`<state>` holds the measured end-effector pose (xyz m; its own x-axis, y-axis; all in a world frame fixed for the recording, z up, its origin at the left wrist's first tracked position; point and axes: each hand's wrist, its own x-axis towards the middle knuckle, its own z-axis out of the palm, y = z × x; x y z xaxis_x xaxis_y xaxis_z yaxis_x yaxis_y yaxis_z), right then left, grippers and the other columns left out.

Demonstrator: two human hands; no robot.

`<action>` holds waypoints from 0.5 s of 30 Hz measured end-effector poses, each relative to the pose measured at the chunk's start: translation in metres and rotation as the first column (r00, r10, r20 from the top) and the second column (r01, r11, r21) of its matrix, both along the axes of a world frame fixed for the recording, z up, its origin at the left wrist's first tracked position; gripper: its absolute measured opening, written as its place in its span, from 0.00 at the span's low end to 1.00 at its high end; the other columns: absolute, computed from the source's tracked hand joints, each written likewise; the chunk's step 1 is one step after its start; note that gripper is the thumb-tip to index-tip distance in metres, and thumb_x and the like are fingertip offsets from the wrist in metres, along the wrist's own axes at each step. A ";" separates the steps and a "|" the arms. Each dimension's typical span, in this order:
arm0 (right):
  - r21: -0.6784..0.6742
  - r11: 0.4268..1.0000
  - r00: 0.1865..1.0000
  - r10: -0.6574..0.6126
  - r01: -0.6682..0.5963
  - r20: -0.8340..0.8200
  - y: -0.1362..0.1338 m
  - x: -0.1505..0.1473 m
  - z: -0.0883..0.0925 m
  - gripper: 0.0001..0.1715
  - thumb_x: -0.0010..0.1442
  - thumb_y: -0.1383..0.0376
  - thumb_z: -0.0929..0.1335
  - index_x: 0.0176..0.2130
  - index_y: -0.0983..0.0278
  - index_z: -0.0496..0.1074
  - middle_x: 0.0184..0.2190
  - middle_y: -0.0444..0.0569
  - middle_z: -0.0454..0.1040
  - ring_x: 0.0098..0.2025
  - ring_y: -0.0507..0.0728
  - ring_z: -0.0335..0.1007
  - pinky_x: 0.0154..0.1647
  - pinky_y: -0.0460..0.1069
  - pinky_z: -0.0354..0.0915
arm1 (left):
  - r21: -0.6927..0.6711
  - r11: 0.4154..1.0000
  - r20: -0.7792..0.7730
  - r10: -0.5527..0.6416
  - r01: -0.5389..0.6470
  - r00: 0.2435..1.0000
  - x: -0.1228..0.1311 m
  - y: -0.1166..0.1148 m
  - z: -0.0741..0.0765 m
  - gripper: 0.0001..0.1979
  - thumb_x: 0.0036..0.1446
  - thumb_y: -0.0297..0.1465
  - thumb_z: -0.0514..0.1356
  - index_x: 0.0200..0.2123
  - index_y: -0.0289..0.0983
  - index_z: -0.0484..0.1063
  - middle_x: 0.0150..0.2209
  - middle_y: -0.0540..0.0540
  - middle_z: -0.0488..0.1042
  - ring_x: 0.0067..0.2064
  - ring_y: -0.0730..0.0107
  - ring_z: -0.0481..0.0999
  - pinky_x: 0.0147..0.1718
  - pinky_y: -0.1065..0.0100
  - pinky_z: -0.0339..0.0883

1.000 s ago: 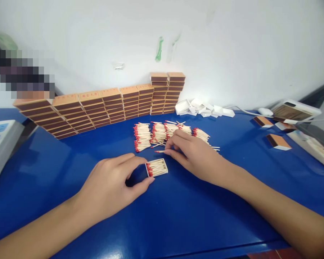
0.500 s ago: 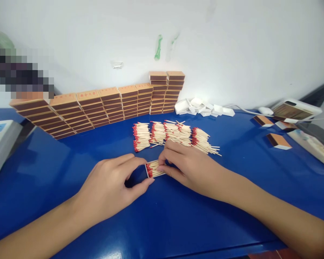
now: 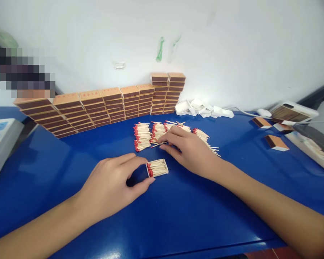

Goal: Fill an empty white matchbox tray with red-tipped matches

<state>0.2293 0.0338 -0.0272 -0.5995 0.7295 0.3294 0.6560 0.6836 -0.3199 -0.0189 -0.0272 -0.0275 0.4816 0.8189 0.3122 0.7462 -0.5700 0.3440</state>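
My left hand [image 3: 116,183] grips the left end of a small white matchbox tray [image 3: 167,167] between thumb and forefinger. The tray rests on the blue table, with red-headed matches [image 3: 157,168] lying in it, heads to the left. Beyond it, my right hand [image 3: 190,151] is at the front of the match piles, thumb and forefinger closing round the end of a loose match [image 3: 155,145]. Part of the right-hand piles is hidden behind this hand. The leftmost match pile [image 3: 142,136] shows whole.
Stacked matchboxes [image 3: 91,108] form a long row along the wall. White trays [image 3: 197,107] lie in a heap right of them. Several loose matchboxes [image 3: 276,142], a white phone-like case [image 3: 297,109] and a cable are at the right. A white box [image 3: 5,136] stands at the left edge.
My right hand has left the tray and moved up and away to the loose match by the piles, uncovering the tray's right end. The left hand keeps its hold on the tray.
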 end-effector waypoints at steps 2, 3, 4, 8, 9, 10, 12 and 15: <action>0.013 1.000 0.999 -0.019 0.018 0.051 0.004 -0.002 -0.003 0.08 0.73 0.66 0.65 0.45 0.62 0.75 0.41 0.51 0.72 0.41 0.58 0.71 0.42 0.51 0.66 | -0.002 1.000 0.004 0.000 0.000 1.000 0.000 0.000 0.000 0.11 0.63 0.38 0.66 0.46 0.40 0.81 0.28 0.53 0.70 0.26 0.73 0.70 0.28 0.68 0.63; 0.013 1.000 0.997 -0.023 0.022 0.068 0.005 -0.003 -0.004 0.08 0.73 0.67 0.65 0.43 0.63 0.75 0.41 0.51 0.72 0.41 0.58 0.71 0.41 0.51 0.66 | -0.003 1.000 0.005 -0.001 0.001 1.000 0.000 0.000 0.000 0.11 0.63 0.38 0.66 0.46 0.40 0.81 0.28 0.53 0.70 0.26 0.73 0.69 0.28 0.68 0.63; 0.011 1.000 0.996 -0.029 0.028 0.079 0.005 -0.005 -0.004 0.08 0.73 0.67 0.65 0.42 0.63 0.74 0.41 0.51 0.72 0.40 0.58 0.71 0.41 0.51 0.66 | -0.006 1.000 0.005 -0.002 0.002 1.000 0.000 -0.001 0.000 0.11 0.63 0.37 0.66 0.46 0.40 0.81 0.28 0.53 0.70 0.26 0.73 0.69 0.28 0.68 0.63; 0.003 0.999 0.993 -0.038 0.038 0.108 0.002 -0.009 -0.004 0.06 0.72 0.67 0.65 0.42 0.64 0.72 0.43 0.53 0.74 0.41 0.58 0.72 0.40 0.52 0.65 | -0.010 1.000 0.011 -0.005 0.005 1.000 0.000 -0.001 0.001 0.10 0.62 0.37 0.67 0.45 0.40 0.80 0.28 0.53 0.69 0.26 0.73 0.69 0.28 0.68 0.62; 0.006 0.999 0.993 -0.041 0.041 0.114 0.001 -0.010 -0.003 0.06 0.72 0.67 0.65 0.42 0.64 0.72 0.43 0.53 0.74 0.41 0.59 0.72 0.40 0.52 0.65 | -0.011 1.000 0.013 -0.004 0.004 1.000 0.000 -0.001 0.001 0.10 0.62 0.37 0.67 0.45 0.40 0.80 0.28 0.53 0.69 0.26 0.73 0.69 0.28 0.68 0.62; 0.009 0.999 0.992 -0.045 0.045 0.116 0.000 -0.010 -0.003 0.06 0.73 0.67 0.65 0.42 0.64 0.72 0.43 0.53 0.74 0.41 0.59 0.72 0.40 0.52 0.65 | -0.012 1.000 0.014 -0.005 0.005 1.000 0.000 -0.001 0.001 0.10 0.62 0.37 0.67 0.45 0.40 0.80 0.28 0.53 0.69 0.26 0.73 0.68 0.28 0.68 0.62; 0.017 0.998 0.992 -0.055 0.054 0.113 -0.001 -0.011 -0.003 0.06 0.72 0.67 0.65 0.42 0.64 0.71 0.44 0.53 0.74 0.42 0.59 0.72 0.40 0.53 0.66 | -0.016 1.000 0.012 -0.007 0.007 1.000 0.000 -0.001 0.001 0.10 0.62 0.37 0.67 0.45 0.40 0.80 0.28 0.53 0.69 0.26 0.73 0.68 0.27 0.68 0.62; 0.031 0.997 0.992 -0.071 0.068 0.106 -0.002 -0.011 -0.004 0.04 0.72 0.67 0.66 0.42 0.64 0.71 0.43 0.53 0.74 0.42 0.60 0.72 0.40 0.53 0.66 | -0.023 1.000 0.008 -0.002 0.002 1.000 0.000 0.000 0.001 0.11 0.62 0.37 0.67 0.46 0.40 0.80 0.28 0.53 0.69 0.26 0.73 0.68 0.28 0.68 0.62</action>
<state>0.2182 0.0314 -0.0311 -0.5808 0.7621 0.2862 0.7316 0.6428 -0.2270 -0.0185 -0.0275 -0.0269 0.4810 0.8248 0.2972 0.7419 -0.5636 0.3633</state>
